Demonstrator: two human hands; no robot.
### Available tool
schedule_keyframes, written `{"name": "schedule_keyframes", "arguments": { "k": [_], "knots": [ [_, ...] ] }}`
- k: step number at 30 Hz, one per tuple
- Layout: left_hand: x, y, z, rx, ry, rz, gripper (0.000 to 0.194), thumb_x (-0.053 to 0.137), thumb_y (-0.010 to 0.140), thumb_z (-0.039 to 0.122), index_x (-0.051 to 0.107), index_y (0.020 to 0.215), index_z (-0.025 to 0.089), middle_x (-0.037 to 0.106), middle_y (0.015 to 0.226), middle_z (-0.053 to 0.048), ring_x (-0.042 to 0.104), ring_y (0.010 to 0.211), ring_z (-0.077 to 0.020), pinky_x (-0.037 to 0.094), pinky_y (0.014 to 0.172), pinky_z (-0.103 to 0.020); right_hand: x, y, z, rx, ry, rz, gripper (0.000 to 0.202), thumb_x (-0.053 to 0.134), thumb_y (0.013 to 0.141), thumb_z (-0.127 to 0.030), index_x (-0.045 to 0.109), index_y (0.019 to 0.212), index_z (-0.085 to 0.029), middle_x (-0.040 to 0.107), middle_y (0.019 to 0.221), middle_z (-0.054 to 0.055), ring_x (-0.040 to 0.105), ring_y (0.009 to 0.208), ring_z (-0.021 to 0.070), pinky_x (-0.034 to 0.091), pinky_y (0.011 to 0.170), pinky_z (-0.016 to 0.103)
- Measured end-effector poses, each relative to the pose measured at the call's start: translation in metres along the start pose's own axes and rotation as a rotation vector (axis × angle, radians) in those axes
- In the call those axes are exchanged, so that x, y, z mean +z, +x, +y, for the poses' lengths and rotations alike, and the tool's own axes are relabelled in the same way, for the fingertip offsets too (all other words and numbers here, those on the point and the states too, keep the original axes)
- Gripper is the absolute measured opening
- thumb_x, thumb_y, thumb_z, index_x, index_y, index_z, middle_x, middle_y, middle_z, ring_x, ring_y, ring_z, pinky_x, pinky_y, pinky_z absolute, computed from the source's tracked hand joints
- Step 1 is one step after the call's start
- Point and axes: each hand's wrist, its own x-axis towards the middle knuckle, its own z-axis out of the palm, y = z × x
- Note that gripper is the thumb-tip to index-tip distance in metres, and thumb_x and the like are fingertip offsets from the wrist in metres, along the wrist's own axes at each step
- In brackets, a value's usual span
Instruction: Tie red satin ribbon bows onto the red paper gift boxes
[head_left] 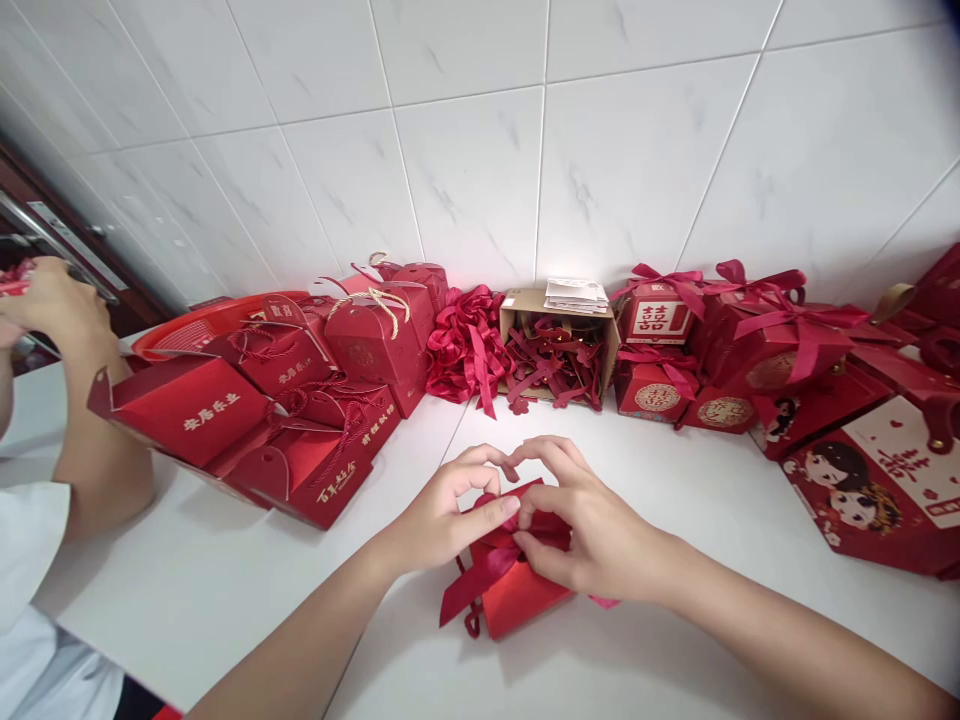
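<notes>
One box [525, 602] lies on the table [409, 645], one ribbon [480, 582] across it; above, two curled nearly closed, left hand [448, 512] and right hand [596, 532], each pinch that ribbon; beyond, side by side, sit one heap of ribbons [466, 345] and one carton [525, 299]

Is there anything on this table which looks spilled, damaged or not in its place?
Nothing looks clearly spilled or damaged. The least tidy spot is the ribbon heap beside the carton: it lies loose and tangled, with one end trailing onto the table.
</notes>
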Motion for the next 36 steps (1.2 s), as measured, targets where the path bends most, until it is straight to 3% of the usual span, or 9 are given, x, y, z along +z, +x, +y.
{"name": "schedule_keyframes", "arguments": {
  "k": [7,15,19,21,23,25,28,30,36],
  "knots": [
    [-0.001,-0.001,-0.008,0.054,0.053,0.057,0.027,0.056,0.086,0.026,0.042,0.064,0.019,0.057,0.104,-0.005,0.052,0.108,-0.0195,0.038,0.094,-0.031,-0.002,-0.001,0.0,0.039,-0.027,-0.017,0.008,0.062,0.082,-0.018,0.061,0.073,-0.018,0.047,0.122,0.008,0.041,0.118,0.0235,0.043,0.094,0.036],
    [0.003,-0.011,-0.01,-0.015,-0.073,0.034,0.019,0.066,0.078,0.025,0.048,0.074,0.019,0.061,0.102,-0.005,0.055,0.108,-0.0226,0.042,0.093,-0.034,-0.049,-0.01,0.024,0.107,-0.039,-0.15,0.024,0.05,0.094,-0.033,0.055,0.115,-0.023,0.061,0.095,0.005,0.059,0.084,0.0168,0.05,0.076,0.033],
    [0.004,-0.014,-0.01,-0.059,-0.043,0.049,0.012,0.067,0.078,0.024,0.056,0.08,0.02,0.063,0.101,-0.006,0.052,0.116,-0.0243,0.04,0.097,-0.035,-0.083,-0.015,0.032,0.014,-0.055,0.524,0.065,0.055,0.091,-0.022,0.019,0.145,-0.034,0.06,0.092,0.001,0.06,0.077,0.0158,0.052,0.072,0.033],
    [0.004,-0.013,-0.011,-0.067,-0.028,0.07,0.01,0.066,0.079,0.025,0.058,0.079,0.02,0.065,0.1,-0.006,0.052,0.117,-0.0247,0.04,0.098,-0.036,-0.1,-0.02,0.029,-0.122,-0.138,1.055,0.064,0.057,0.09,-0.017,0.027,0.142,-0.039,0.054,0.113,0.002,0.059,0.079,0.0137,0.051,0.072,0.031],
    [0.005,-0.011,-0.013,-0.093,-0.015,0.1,0.009,0.065,0.08,0.027,0.059,0.081,0.02,0.066,0.097,-0.006,0.053,0.116,-0.0249,0.04,0.097,-0.036,-0.109,-0.023,0.024,-0.201,-0.245,1.344,0.049,0.059,0.087,-0.013,0.047,0.13,-0.035,0.049,0.121,0.003,0.058,0.077,0.0122,0.05,0.07,0.029],
    [0.007,-0.01,-0.014,-0.132,-0.017,0.121,0.009,0.064,0.081,0.028,0.061,0.08,0.02,0.067,0.097,-0.006,0.054,0.116,-0.0251,0.041,0.095,-0.035,-0.105,-0.025,0.018,-0.173,-0.285,1.16,0.034,0.061,0.086,-0.013,0.058,0.116,-0.028,0.056,0.108,0.004,0.058,0.076,0.0134,0.05,0.07,0.03],
    [0.01,-0.009,-0.014,-0.167,-0.035,0.137,0.011,0.063,0.082,0.029,0.061,0.078,0.02,0.067,0.1,-0.007,0.054,0.115,-0.0253,0.042,0.094,-0.035,-0.077,-0.021,0.013,-0.082,-0.208,0.374,0.025,0.063,0.085,-0.021,0.061,0.11,-0.021,0.06,0.102,0.008,0.06,0.094,0.0196,0.052,0.083,0.034],
    [0.011,-0.01,-0.013,-0.165,-0.04,0.153,0.011,0.063,0.081,0.029,0.06,0.079,0.02,0.067,0.101,-0.007,0.055,0.114,-0.0248,0.043,0.094,-0.035,-0.052,-0.017,0.013,-0.096,-0.11,0.08,0.034,0.066,0.084,-0.029,0.06,0.116,-0.019,0.057,0.115,0.012,0.057,0.106,0.021,0.051,0.09,0.034],
    [0.015,-0.015,-0.006,-0.114,-0.081,0.199,0.009,0.063,0.081,0.026,0.058,0.078,0.019,0.068,0.091,-0.006,0.055,0.114,-0.0245,0.043,0.095,-0.036,-0.008,-0.013,0.02,-0.161,0.044,0.009,0.019,0.056,0.09,-0.016,0.065,0.106,-0.02,0.068,0.092,0.008,0.06,0.086,0.0171,0.052,0.074,0.029]
  ]
}}
